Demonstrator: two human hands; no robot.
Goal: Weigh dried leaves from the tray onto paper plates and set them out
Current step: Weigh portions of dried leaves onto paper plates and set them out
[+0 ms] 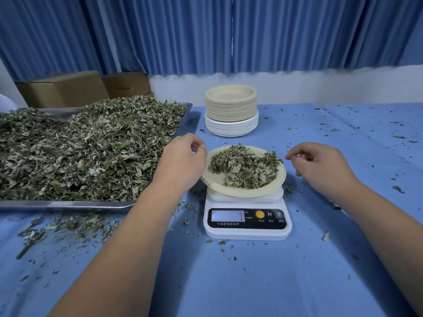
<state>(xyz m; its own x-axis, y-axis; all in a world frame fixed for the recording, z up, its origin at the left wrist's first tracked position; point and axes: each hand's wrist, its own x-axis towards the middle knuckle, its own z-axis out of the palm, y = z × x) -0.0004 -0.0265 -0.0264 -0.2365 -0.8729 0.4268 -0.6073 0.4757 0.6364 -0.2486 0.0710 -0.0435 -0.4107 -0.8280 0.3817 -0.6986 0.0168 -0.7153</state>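
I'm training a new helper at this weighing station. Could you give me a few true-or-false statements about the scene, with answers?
1. The plate on the scale holds leaves. True.
2. The right hand holds the plate. False: it hovers beside the plate, apart from it, holding nothing.
3. The plate stack stands behind the scale. True.
4. The tray lies right of the scale. False: it lies to the left.
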